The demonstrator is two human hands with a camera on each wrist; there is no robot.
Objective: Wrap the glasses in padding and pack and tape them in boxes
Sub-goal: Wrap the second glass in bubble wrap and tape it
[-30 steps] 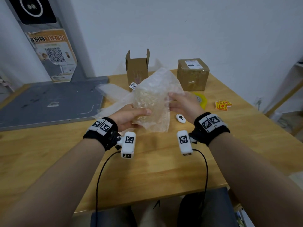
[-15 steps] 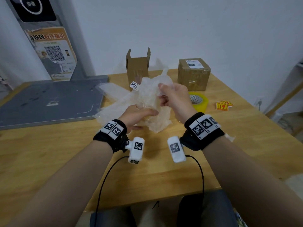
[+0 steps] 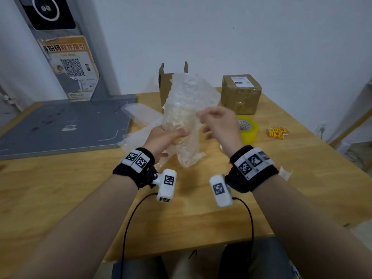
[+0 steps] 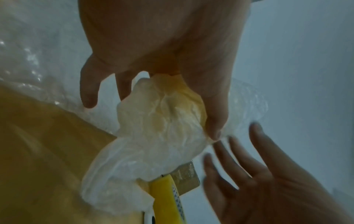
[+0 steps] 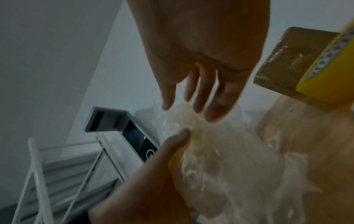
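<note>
A glass wrapped in clear bubble wrap [image 3: 181,109] is held upright above the wooden table [image 3: 80,198]. My left hand [image 3: 171,133] grips its lower part, thumb across the front. A loose flap of wrap stands up above it and a tail hangs below. My right hand [image 3: 211,125] hovers at the bundle's right side with straight, spread fingers. In the right wrist view its fingertips [image 5: 212,115] just touch the wrap [image 5: 229,159]. The left wrist view shows my left hand [image 4: 162,60] curled round the crumpled bundle [image 4: 159,121]. The glass itself is hidden.
An open cardboard box [image 3: 166,83] stands behind the bundle, and a taped box [image 3: 240,93] sits back right. A yellow tape roll [image 3: 248,127] and red-yellow stickers [image 3: 277,132] lie right of my hands. More bubble wrap [image 3: 141,115] and a grey board [image 3: 60,125] lie left.
My right hand has let go of the wrap's top, which it pinched half a second ago, and dropped to the bundle's side. The freed flap now stands up.
</note>
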